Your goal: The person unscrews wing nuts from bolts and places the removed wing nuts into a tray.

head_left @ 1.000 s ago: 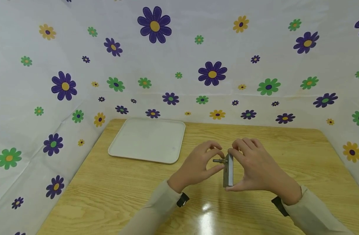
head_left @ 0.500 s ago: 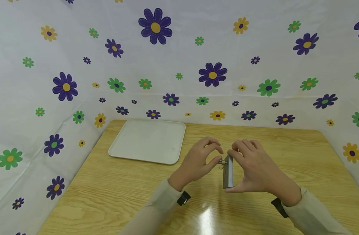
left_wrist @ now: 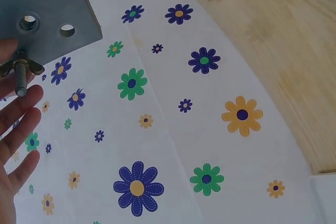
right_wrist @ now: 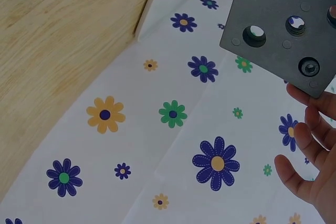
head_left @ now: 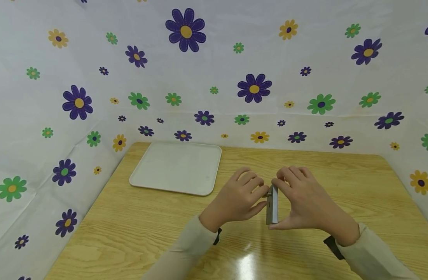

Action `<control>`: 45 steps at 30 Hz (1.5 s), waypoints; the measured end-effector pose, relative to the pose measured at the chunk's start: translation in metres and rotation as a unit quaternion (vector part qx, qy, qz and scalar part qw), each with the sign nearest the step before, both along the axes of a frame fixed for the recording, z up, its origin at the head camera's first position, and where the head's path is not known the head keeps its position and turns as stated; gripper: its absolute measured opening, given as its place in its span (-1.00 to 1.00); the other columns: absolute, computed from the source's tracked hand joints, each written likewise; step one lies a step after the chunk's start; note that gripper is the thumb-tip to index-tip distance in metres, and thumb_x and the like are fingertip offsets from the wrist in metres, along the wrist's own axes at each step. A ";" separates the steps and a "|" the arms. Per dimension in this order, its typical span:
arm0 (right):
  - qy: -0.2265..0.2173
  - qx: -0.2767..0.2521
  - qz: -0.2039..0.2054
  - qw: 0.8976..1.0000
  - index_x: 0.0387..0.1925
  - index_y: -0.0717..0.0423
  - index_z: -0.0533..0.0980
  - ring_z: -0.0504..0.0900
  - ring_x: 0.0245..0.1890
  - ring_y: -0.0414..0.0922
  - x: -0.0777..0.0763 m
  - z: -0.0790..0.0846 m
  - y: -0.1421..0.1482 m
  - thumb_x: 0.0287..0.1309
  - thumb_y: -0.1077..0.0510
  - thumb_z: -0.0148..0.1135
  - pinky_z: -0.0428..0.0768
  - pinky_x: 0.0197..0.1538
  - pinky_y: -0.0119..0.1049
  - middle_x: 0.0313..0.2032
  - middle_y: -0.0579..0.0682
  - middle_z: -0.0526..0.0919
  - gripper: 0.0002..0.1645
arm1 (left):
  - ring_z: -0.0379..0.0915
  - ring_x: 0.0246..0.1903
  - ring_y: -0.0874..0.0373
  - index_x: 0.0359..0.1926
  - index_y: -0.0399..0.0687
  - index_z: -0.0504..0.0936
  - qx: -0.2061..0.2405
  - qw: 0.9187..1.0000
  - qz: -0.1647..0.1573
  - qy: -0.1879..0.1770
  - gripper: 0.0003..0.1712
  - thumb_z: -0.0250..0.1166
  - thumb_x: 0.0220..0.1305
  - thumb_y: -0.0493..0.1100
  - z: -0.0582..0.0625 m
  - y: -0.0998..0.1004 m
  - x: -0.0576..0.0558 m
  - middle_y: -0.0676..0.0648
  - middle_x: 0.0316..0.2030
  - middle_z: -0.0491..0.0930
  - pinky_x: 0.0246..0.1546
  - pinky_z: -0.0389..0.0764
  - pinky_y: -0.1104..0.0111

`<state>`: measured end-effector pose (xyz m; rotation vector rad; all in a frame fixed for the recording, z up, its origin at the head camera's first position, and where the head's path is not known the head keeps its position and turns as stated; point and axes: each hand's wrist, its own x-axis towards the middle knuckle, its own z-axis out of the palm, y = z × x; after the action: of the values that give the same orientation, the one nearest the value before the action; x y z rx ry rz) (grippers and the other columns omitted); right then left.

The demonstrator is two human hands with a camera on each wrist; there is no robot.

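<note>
- Nearest are two pale sleeves [head_left: 187,247], with a dark strap [head_left: 334,247] at the right wrist.
- The right hand [head_left: 306,198] grips a grey metal plate [head_left: 272,208] by its edges, thumb at the near edge and fingers at the far one, holding it upright over the table [head_left: 123,233]. With only edges gripped, the plate could twist if turning force outweighs the grip.
- The left hand [head_left: 236,198] is curled at the plate's left face, its fingers on either side of a wing nut [left_wrist: 35,67]; how firmly they press cannot be told. The wings are small, so fingertips could slip off them.
- The threaded bolt [left_wrist: 21,83] sticks out past the wing nut. A recessed socket head [right_wrist: 310,67], probably its other end, shows uncovered; unheld, it might spin along with the nut. A nut run off the thread could drop and roll.
- Farther off, well apart at left, lies a white tray [head_left: 175,167].
- Behind hangs a flower-printed cloth [head_left: 214,66].
</note>
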<state>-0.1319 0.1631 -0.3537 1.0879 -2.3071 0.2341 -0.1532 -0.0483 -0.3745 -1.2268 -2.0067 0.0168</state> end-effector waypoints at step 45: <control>-0.004 0.007 0.003 1.000 -0.29 0.14 0.55 0.39 -0.26 -0.07 0.000 0.000 -0.001 -0.48 -0.77 0.05 0.41 -0.18 -0.09 -0.30 -0.01 0.45 0.12 | 0.46 -0.12 0.18 -0.22 0.11 0.61 0.018 0.996 0.017 -0.084 -0.69 0.26 0.13 0.16 -0.001 0.001 0.000 0.06 -0.15 0.54 0.16 0.40 0.22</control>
<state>-0.1317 0.1622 -0.3541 1.1025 -2.3169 0.2249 -0.1535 -0.0471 -0.3754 -1.2046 -2.1628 -0.1085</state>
